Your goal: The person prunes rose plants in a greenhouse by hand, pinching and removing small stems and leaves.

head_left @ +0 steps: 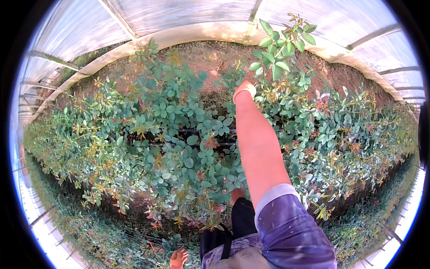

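purple sleeve (293, 228) nearest, right forearm (257, 139) stretched over green leafy bushes (165, 110), right hand (244, 87) at their far side just left of a tall leafy shoot (290, 47), its grip hidden, cannot tell what it holds, left hand (178, 258) at the lower edge, loosely curled, hold unclear

Your sleeve (293, 231) is purple-blue with pale flecks, ending in a pale lilac cuff (274, 196); your trousers (244, 217) are black. Ahead of you the bushes (172, 107) are blue-green, their young shoots (322, 105) rusty red. The tall sprig (281, 50) shows you brighter green leaves. You see reddish-brown soil (215, 58) patterned with cracks, a cream band (210, 32) behind it, and milky-white sheeting (188, 13) with paler streaks.
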`<state>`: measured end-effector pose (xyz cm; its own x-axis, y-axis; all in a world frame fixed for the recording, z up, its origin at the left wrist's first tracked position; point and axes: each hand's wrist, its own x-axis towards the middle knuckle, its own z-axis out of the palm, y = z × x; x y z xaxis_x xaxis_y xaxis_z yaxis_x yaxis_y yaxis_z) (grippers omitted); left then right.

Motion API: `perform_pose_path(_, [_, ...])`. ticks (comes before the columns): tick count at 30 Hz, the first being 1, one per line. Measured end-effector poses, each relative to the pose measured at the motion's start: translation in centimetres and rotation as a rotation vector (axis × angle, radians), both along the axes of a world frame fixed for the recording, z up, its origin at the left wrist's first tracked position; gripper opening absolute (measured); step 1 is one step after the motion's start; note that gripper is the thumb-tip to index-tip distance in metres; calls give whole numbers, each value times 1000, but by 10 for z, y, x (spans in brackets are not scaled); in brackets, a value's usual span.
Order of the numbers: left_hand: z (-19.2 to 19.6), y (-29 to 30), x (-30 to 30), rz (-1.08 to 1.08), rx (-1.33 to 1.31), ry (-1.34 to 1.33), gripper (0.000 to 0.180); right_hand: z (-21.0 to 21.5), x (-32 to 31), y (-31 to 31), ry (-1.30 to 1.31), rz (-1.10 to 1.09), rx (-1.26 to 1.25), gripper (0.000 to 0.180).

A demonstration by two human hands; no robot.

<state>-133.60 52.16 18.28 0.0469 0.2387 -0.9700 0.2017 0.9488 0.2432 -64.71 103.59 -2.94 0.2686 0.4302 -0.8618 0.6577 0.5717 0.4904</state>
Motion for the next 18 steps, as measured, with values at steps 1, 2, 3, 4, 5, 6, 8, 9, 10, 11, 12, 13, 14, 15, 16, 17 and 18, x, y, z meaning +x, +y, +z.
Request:
perform_pose_path(1, [7,-3,-4,262,-49,-42,41,9,-13,4,300,-626,248,31])
perform_pose_path(2, [0,-15,-18,212,51,-177,42,16,-30,-1,518,-919,394,28])
perform_pose_path(3, [0,-16,-18,144,68,-117,42,20,-47,-13,726,-1205,552,25])
perform_pose_path(4, [1,-18,-15,72,88,-62,43,21,-63,-31,938,-1486,721,22])
perform_pose_path(5, [-1,-18,-8,1,111,-8,44,24,-80,-52,1160,-1753,900,20])
perform_pose_path(6, [-10,-15,1,143,15,200,35,29,-97,-76,1396,-2005,1083,17])
perform_pose_path(8, [-14,-27,-19,128,85,194,39,66,-143,-119,1718,-2147,1076,15])
perform_pose_path(9, [-8,-38,-35,128,125,200,41,96,-163,-147,1763,-2046,907,15])
perform_pose_path(10, [-8,-43,-46,135,141,201,41,108,-166,-177,1743,-2124,792,15])
perform_pose_path(11, [-7,-49,-59,143,155,188,41,122,-169,-207,1721,-2196,672,16])
perform_pose_path(12, [-16,-55,-73,150,167,166,41,134,-168,-240,1703,-2098,722,16])
perform_pose_path(13, [-36,-58,-87,145,171,134,41,143,-157,-276,1666,-2007,787,15])
perform_pose_path(14, [-58,-69,-113,189,160,108,38,151,-148,-316,1592,-1994,821,15])
perform_pose_path(15, [-69,-75,-125,179,149,149,35,155,-139,-357,1509,-1989,849,15])
perform_pose_path(16, [-70,-81,-148,213,149,115,33,164,-139,-376,1417,-1957,886,15])
perform_pose_path(17, [-71,-89,-169,240,144,77,31,168,-136,-398,1318,-1929,927,15])
perform_pose_path(18, [-80,-94,-171,173,125,125,27,154,-110,-434,1211,-1692,1081,15])
